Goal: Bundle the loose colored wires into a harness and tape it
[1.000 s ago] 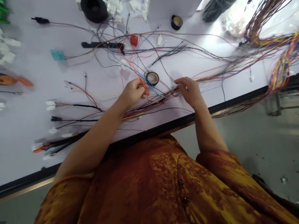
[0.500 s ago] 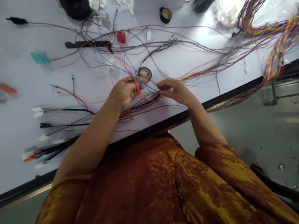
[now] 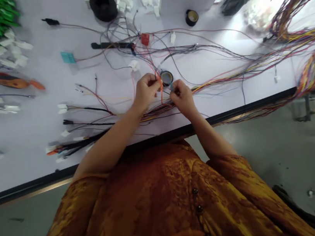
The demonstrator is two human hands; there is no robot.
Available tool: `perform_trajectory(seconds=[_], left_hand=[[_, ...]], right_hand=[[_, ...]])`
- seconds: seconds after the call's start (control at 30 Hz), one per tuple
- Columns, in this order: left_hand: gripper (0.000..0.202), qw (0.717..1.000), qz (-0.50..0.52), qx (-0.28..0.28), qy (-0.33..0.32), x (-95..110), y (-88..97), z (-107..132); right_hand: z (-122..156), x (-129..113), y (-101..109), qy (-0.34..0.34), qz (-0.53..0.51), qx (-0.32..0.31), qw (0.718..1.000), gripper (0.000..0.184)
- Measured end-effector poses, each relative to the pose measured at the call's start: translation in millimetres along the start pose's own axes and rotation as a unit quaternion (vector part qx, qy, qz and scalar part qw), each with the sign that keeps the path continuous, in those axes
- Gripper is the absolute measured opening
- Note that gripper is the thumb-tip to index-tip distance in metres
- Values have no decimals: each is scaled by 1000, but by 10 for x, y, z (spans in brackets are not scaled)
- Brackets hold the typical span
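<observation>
Both hands meet over the loose wires near the front edge of the tabletop [image 3: 19, 160], fingertips nearly touching. The left hand [image 3: 145, 92] is closed in a fingertip pinch on an orange wire [image 3: 160, 90], which loops up and over its fingers. The right hand [image 3: 182, 98] is curled tight and seems to nip a bluish wire [image 3: 171, 88], though the strand is too fine to be sure. A pinch suits strands this thin, and holding them just above the surface keeps them apart from the wire bundle [image 3: 228, 78], which lies beneath and trails away to the right. A small tape roll [image 3: 166, 77] lies flat just behind the fingertips, probably kept within reach. Left of the hands, finished branches [image 3: 86, 111] fan out with white connectors at their ends, well apart from one another. Farther back lie a red connector [image 3: 145, 39], a teal connector [image 3: 68, 57] and a second tape roll [image 3: 192, 17].
</observation>
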State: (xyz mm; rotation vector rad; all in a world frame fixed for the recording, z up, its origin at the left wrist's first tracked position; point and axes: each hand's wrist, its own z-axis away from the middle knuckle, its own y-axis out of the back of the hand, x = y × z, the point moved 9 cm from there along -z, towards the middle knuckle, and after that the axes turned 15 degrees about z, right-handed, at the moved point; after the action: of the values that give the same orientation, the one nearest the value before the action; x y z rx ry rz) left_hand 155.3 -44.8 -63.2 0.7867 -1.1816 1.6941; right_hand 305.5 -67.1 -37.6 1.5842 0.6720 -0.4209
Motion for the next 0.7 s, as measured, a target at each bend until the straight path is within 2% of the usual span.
perform_trajectory(seconds=[0.07,0.17,0.23,0.3,0.4,0.53,0.6,0.7], left_hand=[[16,1000,22,5,10,75,85,-73],[14,992,28,-44,118,-5,96,-159],[11,985,-8,-78,155,-30,82,-181],[16,986,-31,-103,128,44,55,-204],[33,989,7,-130,67,207,4,-220],[32,989,72,-128,27,291,27,-259],[26,991,50,-124,7,275,41,-277],[18,990,-50,-128,-37,237,-14,-259]], right_hand=[[24,76,-6,-29,-10,33,999,13],[48,107,-4,-32,-33,44,998,15],[49,120,-17,-43,-53,30,997,13],[44,151,-29,-65,-81,16,995,10],[36,190,-45,-87,-122,-3,989,5],[46,199,-26,-100,-156,-22,982,3],[34,143,-12,-97,-150,-34,983,6],[-52,-49,-35,-51,-93,-57,993,20]])
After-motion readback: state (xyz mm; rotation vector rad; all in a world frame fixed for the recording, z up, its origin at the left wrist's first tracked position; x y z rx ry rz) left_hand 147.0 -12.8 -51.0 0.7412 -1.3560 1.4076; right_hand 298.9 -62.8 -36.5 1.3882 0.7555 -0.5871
